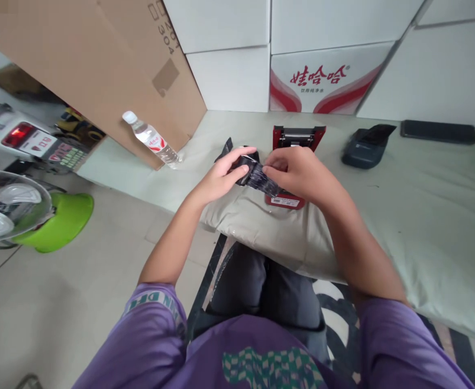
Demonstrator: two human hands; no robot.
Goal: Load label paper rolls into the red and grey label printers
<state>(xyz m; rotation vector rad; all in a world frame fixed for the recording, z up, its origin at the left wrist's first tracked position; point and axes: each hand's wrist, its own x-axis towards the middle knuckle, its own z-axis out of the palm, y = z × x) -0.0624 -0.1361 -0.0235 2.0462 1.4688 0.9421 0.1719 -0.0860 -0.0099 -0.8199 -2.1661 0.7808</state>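
A glossy, crinkled piece of black plastic, perhaps film or a bag (pixel 262 180), is held up between both hands above the covered table. My left hand (pixel 223 175) is closed around its left part, with the thumb on top and a black corner sticking out behind the fingers. With thumb and fingertips together, my right hand (pixel 294 168) pinches its upper right edge. Just behind and beneath the hands sits a red and black device (pixel 298 134) with its top opened up. A white label shows on its front end; its middle is hidden by my right hand and the plastic.
A clear water bottle (pixel 154 141) stands at the left by a large cardboard sheet (pixel 140 65). To the right lie a small dark device (pixel 365 148) and a black phone-like slab (pixel 439 132). White cartons (pixel 326 81) line the back. On the floor at left is a green stool-like object (pixel 65 221).
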